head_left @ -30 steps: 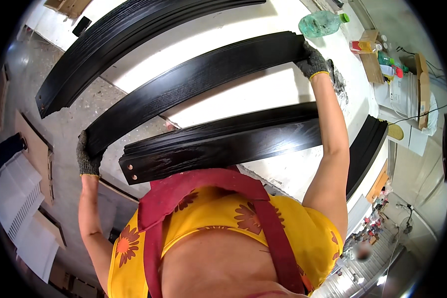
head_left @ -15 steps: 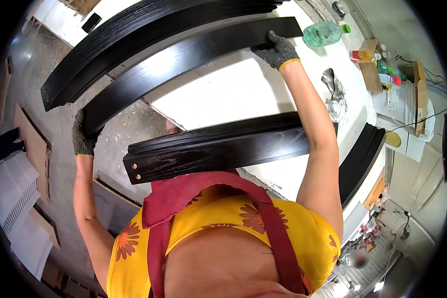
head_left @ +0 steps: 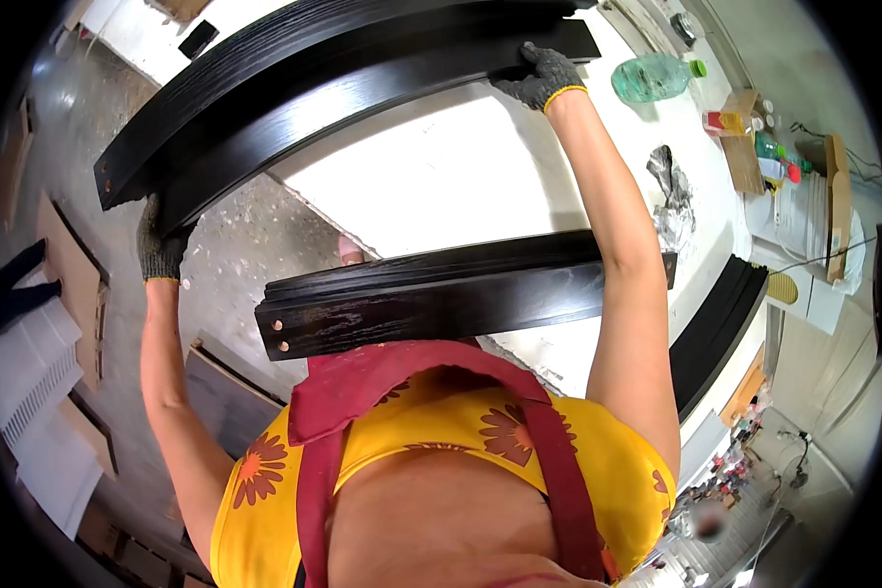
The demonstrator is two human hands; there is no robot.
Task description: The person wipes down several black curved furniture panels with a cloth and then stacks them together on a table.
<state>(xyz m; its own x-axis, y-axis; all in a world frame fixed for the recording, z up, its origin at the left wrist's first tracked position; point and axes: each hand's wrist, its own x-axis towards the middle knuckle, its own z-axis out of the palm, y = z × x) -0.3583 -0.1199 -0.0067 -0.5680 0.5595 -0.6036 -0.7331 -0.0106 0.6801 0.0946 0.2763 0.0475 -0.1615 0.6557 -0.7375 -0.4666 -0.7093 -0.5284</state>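
A long, flat black wooden board [head_left: 363, 96] spans the space in front of me. My left hand [head_left: 160, 245], in a dark grey knit glove, is closed round its left end, with the fingers partly hidden. Near the board's right end, my right hand [head_left: 547, 80] wears a matching glove with a yellow cuff and grips the near edge. Just beyond the board, a moulded black wooden rail [head_left: 211, 93] with holes at its left end lies close against it. Another moulded black rail [head_left: 431, 299], with two holes at its left end, lies close in front of my apron.
A white worktop [head_left: 441, 181] lies under the pieces. On it are a green-tinted plastic bottle [head_left: 652, 78] and crumpled plastic wrap [head_left: 673, 201]. Another black moulding [head_left: 720, 333] lies to the right. Cartons and bottles [head_left: 755, 137] stand at the far right. Panels [head_left: 73, 284] stand on the left floor.
Both hands have moved the flat board away from me, closing the gap between it and the far rail. The view has also shifted slightly.
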